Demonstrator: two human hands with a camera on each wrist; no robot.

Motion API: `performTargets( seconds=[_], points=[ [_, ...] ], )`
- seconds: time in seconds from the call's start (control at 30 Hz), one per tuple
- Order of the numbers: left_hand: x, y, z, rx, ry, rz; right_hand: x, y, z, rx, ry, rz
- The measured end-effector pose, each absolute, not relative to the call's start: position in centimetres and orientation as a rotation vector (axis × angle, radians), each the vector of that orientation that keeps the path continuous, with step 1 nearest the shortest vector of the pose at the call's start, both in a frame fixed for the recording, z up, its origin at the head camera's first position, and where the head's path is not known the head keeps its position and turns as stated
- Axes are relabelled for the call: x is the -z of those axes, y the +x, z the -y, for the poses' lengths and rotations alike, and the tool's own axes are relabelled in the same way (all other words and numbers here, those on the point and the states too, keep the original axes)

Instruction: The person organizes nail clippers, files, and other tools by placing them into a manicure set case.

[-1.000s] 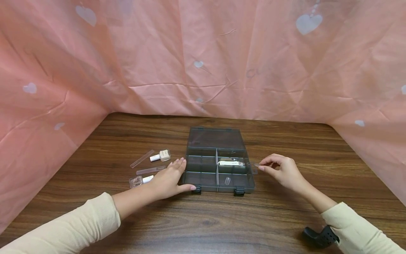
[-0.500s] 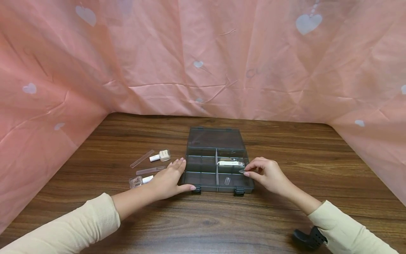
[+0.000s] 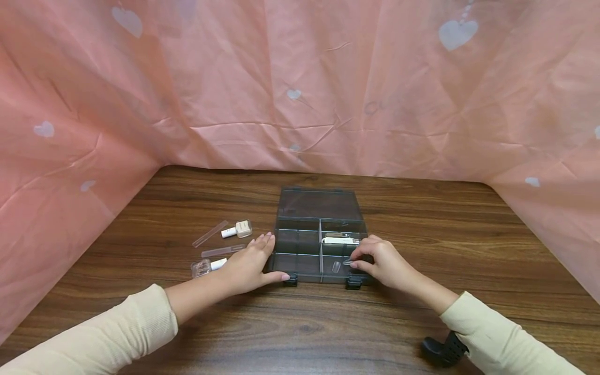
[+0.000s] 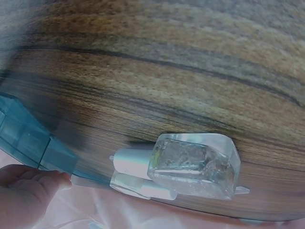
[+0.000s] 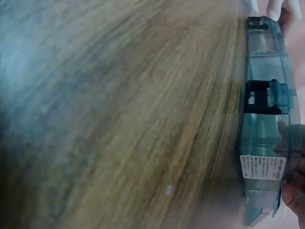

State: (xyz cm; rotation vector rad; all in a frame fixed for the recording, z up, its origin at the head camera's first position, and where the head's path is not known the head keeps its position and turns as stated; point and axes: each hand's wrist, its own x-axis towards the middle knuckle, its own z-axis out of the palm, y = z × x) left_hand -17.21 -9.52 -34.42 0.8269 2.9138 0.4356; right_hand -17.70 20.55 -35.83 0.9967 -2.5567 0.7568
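Observation:
A grey see-through organizer box (image 3: 287, 263) lies on the table with its lid (image 3: 321, 204) laid back. My left hand (image 3: 248, 264) rests along the box's left side, fingers extended and thumb by a front latch (image 3: 290, 280). Between thumb and forefinger, my right hand (image 3: 386, 263) pinches a small clear nail tip (image 3: 347, 262), low over the front right compartment. Another clear nail tip (image 3: 336, 267) lies in that compartment. White nail clippers (image 3: 338, 241) sit in the compartment behind. In the right wrist view, fingers (image 5: 291, 193) overlap the box's end near a printed label (image 5: 263, 167).
Left of the box lie a beige nail polish bottle (image 3: 243, 229) and a clear glittery one (image 4: 195, 167), both white-capped. Two translucent flat sticks (image 3: 210, 234) lie beside them. A pink curtain (image 3: 300, 130) borders the table's back and sides.
My right hand has moved left from beside the box to inside its front right compartment, carrying the nail tip. My left hand has stayed in place.

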Motion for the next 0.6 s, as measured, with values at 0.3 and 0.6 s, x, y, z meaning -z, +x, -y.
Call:
performTargets(
  seconds=[0.3,0.6],
  points=[
    [34.51,-17.27,9.53,-0.427,0.831,-2.919,35.73,-17.65,-20.38,-0.694,1.004,2.631],
    [34.67,-17.34,9.54,-0.436,0.828,-2.927,35.54,-17.79,-20.78,-0.765,0.998,2.435]
  ],
)
